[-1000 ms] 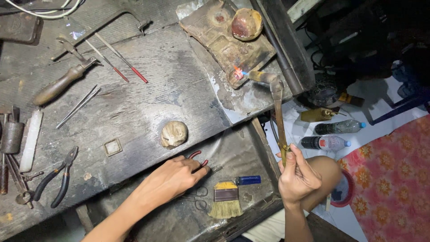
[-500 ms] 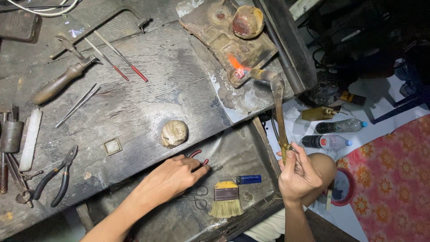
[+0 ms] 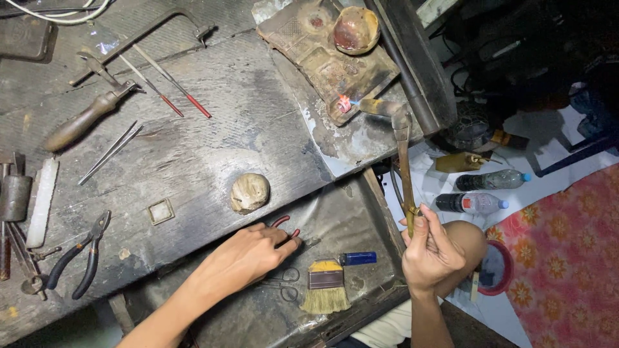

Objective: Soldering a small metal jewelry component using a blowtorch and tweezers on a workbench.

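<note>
1. Holding the torch point(image 3: 401, 151) by the lower end of its long stem, my right hand point(image 3: 433, 254) has its fingers wrapped shut around the brass grip, just off the right edge of the bench point(image 3: 193, 142). The stem runs up and away from me so that the bent nozzle reaches over the bench's far right corner.

2. The flame point(image 3: 343, 103) shows small, pink and blue, at the nozzle tip, touching the near edge of the charred soldering block point(image 3: 329, 55). In my judgement the long stem keeps my fingers well apart from the heat.

3. A round brown bowl point(image 3: 355, 29) sits on the far end of that block, clear of the flame.

4. My left hand point(image 3: 248, 258) lies in the open drawer point(image 3: 335, 219) below the bench's front edge, fingers curled down onto a red-handled tool point(image 3: 288, 227). I cannot tell whether they grip it or only rest on it.

5. Just beside that hand in the drawer: small scissors point(image 3: 284, 283), a flat brush point(image 3: 325, 287) with yellow bristles, and a blue lighter point(image 3: 356, 258), all near the drawer's front edge.

6. On the bench top: a pale rounded lump point(image 3: 249, 192) near the front edge, a small square frame point(image 3: 160, 211) to its left, pliers point(image 3: 80, 261) at the left front corner, tweezers point(image 3: 109, 153) and a wooden-handled tool point(image 3: 87, 118) further back.

7. Two plastic bottles point(image 3: 480, 191) lie on the floor to the right.
</note>
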